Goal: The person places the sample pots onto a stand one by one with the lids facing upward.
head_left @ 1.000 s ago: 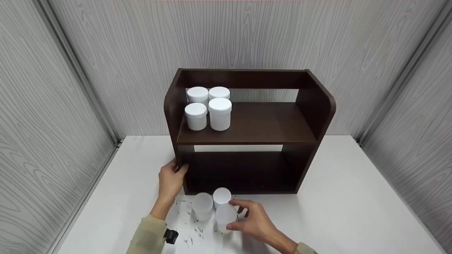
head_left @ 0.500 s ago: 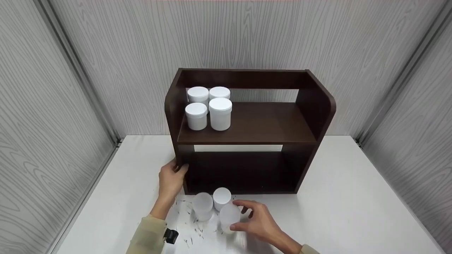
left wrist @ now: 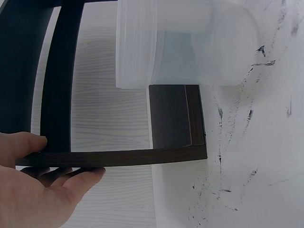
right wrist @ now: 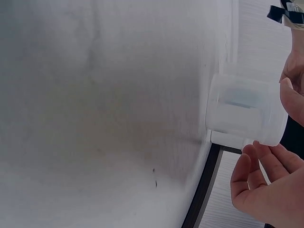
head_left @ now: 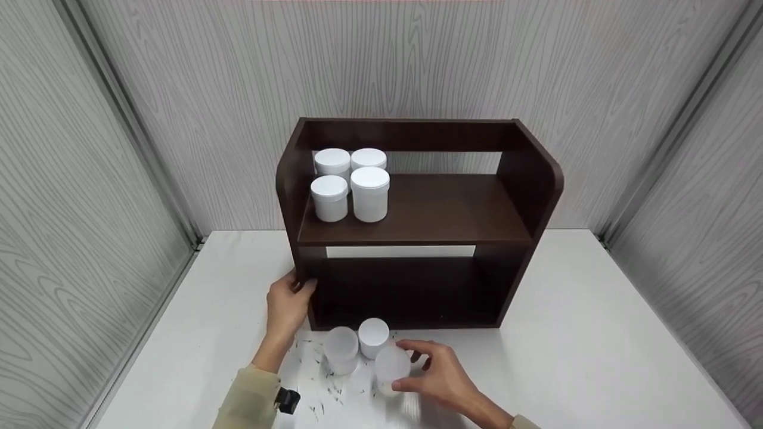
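My left hand (head_left: 288,305) grips the left side panel of a dark brown two-tier shelf (head_left: 456,208), thumb on the inner face and fingers outside. In front of the shelf my right hand (head_left: 440,374) holds a translucent lidded jar (head_left: 392,364) between thumb and fingers near its lid. The right wrist view shows the jar (right wrist: 244,111) side-on with the right hand (right wrist: 270,190) at its lid end. Beside it stand another translucent jar (head_left: 341,345) and a white-lidded jar (head_left: 374,335). The left wrist view has a translucent jar (left wrist: 190,42) close to the camera.
Several white jars (head_left: 370,196) stand grouped at the left of the upper tier. The white table (head_left: 572,333) carries dark scuff marks near the loose jars. Grey wood-grain panels (head_left: 417,59) enclose the back and both sides.
My right hand has moved a little to the right with the translucent jar, away from the other two. My left hand stays on the shelf panel.
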Motion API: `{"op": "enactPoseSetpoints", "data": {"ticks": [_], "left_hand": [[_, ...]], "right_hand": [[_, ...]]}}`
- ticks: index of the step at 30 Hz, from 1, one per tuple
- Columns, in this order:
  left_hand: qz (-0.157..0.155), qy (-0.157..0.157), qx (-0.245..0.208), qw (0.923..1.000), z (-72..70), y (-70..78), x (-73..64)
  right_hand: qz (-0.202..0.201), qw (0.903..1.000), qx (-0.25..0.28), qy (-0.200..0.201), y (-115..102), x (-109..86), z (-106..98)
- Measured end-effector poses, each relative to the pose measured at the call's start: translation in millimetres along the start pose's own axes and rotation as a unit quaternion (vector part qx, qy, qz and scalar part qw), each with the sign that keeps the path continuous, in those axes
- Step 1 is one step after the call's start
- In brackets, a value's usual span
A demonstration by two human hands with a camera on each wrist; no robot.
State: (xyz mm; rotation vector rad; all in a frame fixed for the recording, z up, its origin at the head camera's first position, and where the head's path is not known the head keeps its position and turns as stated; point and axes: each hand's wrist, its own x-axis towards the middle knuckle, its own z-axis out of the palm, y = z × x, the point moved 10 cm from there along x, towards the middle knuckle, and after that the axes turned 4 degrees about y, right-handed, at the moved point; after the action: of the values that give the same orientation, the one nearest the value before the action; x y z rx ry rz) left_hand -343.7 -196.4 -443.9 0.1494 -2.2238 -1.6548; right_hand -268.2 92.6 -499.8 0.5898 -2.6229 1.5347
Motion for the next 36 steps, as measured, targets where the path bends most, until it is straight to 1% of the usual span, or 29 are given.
{"op": "enactPoseSetpoints", "data": {"ticks": [4,12,18,24,28,34,36], "left_hand": [[-0.001,-0.005,0.003,1.0,0.7,-1.1,0.8],[-0.014,0.005,0.006,0.9999,-0.4,-3.8,-1.8],[-0.018,0.003,0.004,0.9998,-0.2,-5.1,-3.1],[-0.011,0.01,0.012,0.9998,-2.6,-4.1,-3.1],[-0.003,0.016,0.022,0.9996,-3.9,-2.6,-2.9],[-0.003,0.015,0.015,0.9998,-3.0,-1.8,-3.9],[-0.003,0.017,0.015,0.9997,-3.4,-1.6,-4.2]], "right_hand": [[-0.006,1.0,-0.003,0.002,0,-0.9,-3],[-0.004,1.0,-0.002,-0.004,2,-1.7,-2],[0.0,1.0,-0.004,-0.006,3,-1.1,-2],[0.006,1.0,-0.005,-0.001,5,-1.6,-7],[0.002,1.0,-0.003,0.0,6,-2.5,-11],[-0.007,1.0,0.001,-0.001,6,-3.3,-15],[-0.003,1.0,0.002,-0.001,7,-3.6,-16]]}}
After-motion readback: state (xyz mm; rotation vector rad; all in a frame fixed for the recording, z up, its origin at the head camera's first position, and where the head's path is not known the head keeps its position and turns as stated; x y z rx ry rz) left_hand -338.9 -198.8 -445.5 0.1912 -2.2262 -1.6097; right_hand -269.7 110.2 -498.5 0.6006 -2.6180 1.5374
